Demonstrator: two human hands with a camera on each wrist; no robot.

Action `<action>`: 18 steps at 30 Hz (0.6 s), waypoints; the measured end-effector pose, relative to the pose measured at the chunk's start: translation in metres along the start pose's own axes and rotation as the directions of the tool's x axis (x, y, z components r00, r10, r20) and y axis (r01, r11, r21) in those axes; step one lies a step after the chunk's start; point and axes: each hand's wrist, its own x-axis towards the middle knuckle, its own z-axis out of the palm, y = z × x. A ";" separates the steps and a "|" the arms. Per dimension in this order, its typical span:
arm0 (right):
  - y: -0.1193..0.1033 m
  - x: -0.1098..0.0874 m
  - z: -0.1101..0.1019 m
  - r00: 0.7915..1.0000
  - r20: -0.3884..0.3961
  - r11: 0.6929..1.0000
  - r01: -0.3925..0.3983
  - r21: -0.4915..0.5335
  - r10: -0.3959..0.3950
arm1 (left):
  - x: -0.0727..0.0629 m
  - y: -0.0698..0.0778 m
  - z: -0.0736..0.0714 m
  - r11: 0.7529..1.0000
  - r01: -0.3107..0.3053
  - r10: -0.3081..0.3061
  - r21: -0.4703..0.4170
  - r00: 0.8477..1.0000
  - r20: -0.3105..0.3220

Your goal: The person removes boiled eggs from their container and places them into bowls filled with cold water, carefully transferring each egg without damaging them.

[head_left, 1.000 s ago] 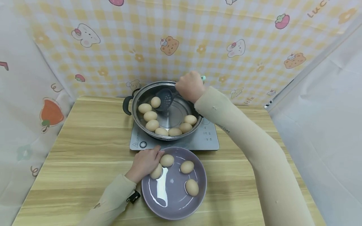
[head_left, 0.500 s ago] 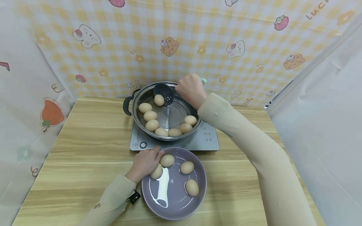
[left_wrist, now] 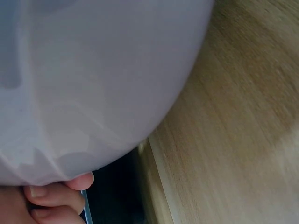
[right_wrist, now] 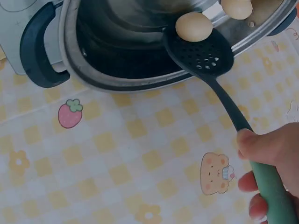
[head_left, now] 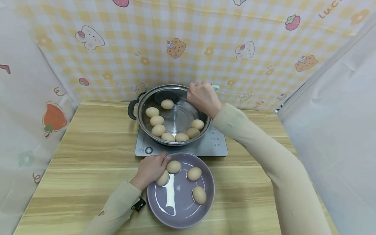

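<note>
My right hand (head_left: 204, 99) grips the green handle (right_wrist: 271, 191) of a skimmer, held at the back right of a steel pot (head_left: 182, 115). In the right wrist view the skimmer's dark perforated head (right_wrist: 184, 51) is tilted at the pot's far wall, with a brown egg (right_wrist: 194, 27) against its upper edge. Several other eggs (head_left: 158, 130) line the pot's left and near sides. My left hand (head_left: 150, 169) holds the rim of a purple plate (head_left: 179, 210), thumb side up, its fingers (left_wrist: 56, 195) curled under the edge. Several eggs (head_left: 194, 174) lie on the plate.
The pot stands on a flat induction cooker (head_left: 205, 148) on a wooden table (head_left: 97, 163), its black side handle (head_left: 132, 109) jutting left. A checked cloth (head_left: 205, 39) hangs close behind the pot, and white sheets (head_left: 332, 130) flank the table.
The skimmer head has moved back and down at the pot's far wall, and the egg by it has shifted slightly right. My right hand has come a little nearer and right. The left hand stays put.
</note>
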 end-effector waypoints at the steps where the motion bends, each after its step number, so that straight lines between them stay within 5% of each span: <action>1: 0.002 -0.001 0.000 1.000 -0.013 1.000 -0.002 -0.005 0.002 | 0.000 0.000 0.000 1.000 0.000 0.000 0.001 1.000 0.001; 10: 0.015 -0.008 0.001 0.989 -0.137 0.997 -0.053 0.059 0.061 | 0.000 0.001 -0.001 1.000 0.006 -0.006 -0.001 1.000 0.007; 18: 0.033 -0.024 0.000 0.973 -0.130 0.971 -0.170 0.166 0.192 | 0.000 0.001 -0.001 1.000 0.012 -0.012 0.000 1.000 0.020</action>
